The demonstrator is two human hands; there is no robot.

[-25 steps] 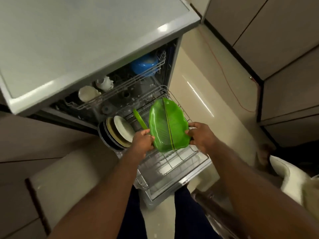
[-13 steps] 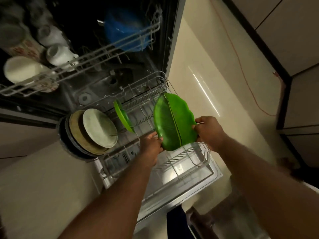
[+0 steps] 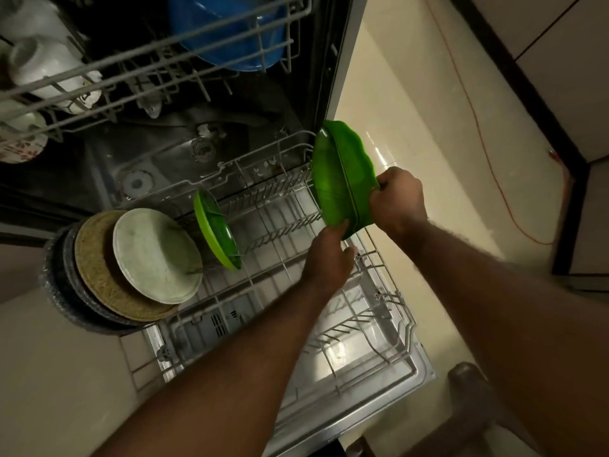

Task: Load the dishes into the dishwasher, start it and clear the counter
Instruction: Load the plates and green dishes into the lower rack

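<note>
- Since half a second ago, the green leaf-shaped plate (image 3: 341, 179) has travelled up and to the right, and the left grip (image 3: 329, 255) has slid from the plate's left rim down to its lower end.
- The plate now stands on edge above the far right corner of the dishwasher's lower rack (image 3: 407, 328), just beside the machine's right wall. Its dished face is turned left, towards the rack.
- The right grip (image 3: 397, 201), a bare hand, is closed round the plate's right rim, so the plate sits to the left of that hand.
- The left grip, also a bare hand, is seen from the back, just under the plate. One fingertip touches the plate's lower rim, but I cannot tell whether it pinches the rim.
- To the left, a second green plate (image 3: 214, 229) stands upright in the rack's tines, well apart from the held one.
- Further left, a white plate (image 3: 155, 255), a tan plate (image 3: 95, 268) and a dark plate (image 3: 59, 291) lean together in a row.
- Above, the upper rack (image 3: 197, 51) holds a blue bowl (image 3: 230, 21) and white cups (image 3: 43, 67).
- An orange cord (image 3: 494, 159) lies on the cream floor (image 3: 412, 127) to the right.
</note>
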